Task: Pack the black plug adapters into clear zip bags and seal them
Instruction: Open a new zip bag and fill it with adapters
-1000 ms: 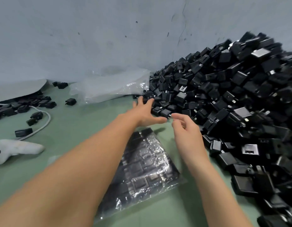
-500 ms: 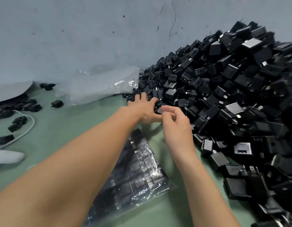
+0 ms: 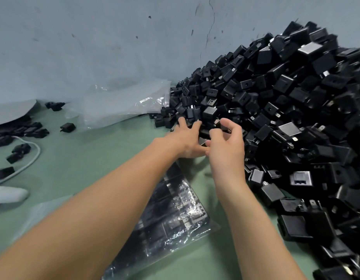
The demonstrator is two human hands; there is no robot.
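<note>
Green bench (image 3: pixel 84 158) against a grey wall (image 3: pixel 94 47) carried a large pile of black plug adapters (image 3: pixel 286 118) at right. Both bare arms reached to its near edge: the left hand (image 3: pixel 186 139) spread its fingers over the pile, while the right hand (image 3: pixel 225 146) curled, pinching one adapter (image 3: pixel 224 127). A filled clear zip bag (image 3: pixel 175 215) lay under the forearms.

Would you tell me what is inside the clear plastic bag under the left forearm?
Rows of black plug adapters show through the clear plastic zip bag; the left forearm hides its left part.
</note>
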